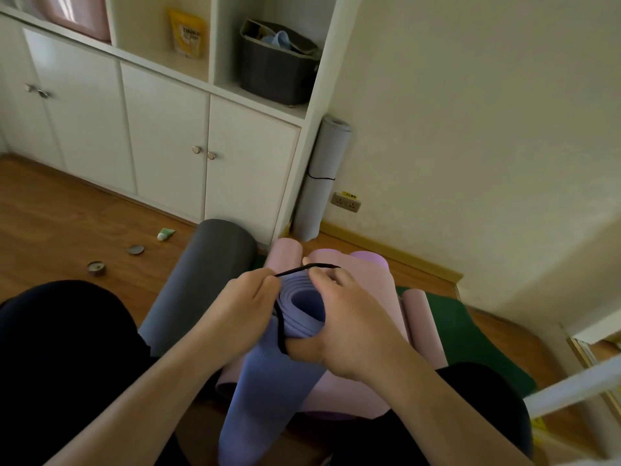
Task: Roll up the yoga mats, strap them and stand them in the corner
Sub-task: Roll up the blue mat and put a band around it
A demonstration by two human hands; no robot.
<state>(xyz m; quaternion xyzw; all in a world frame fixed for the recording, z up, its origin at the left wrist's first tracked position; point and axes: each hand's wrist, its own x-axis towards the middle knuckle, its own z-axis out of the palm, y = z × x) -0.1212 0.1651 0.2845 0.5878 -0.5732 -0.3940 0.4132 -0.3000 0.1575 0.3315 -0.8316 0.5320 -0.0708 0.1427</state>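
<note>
Fingers of my left hand (248, 299) pinched the thin black elastic strap (304, 269) taut; my right hand (349, 326) clamped round the open end of the rolled blue-violet foam yoga mat (268, 375), strap looped over its rim. Mat lay across rolled pink mats (356, 388) between my knees. Strapped grey mat (322, 176) stood upright in the corner.

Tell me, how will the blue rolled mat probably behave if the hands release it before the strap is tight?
The blue mat looks soft and springy, so its visible coils would probably loosen. The black strap hangs slack at its end, held by both the left hand and the right hand. Being round and lying on other rolled mats, it might roll off.
</note>
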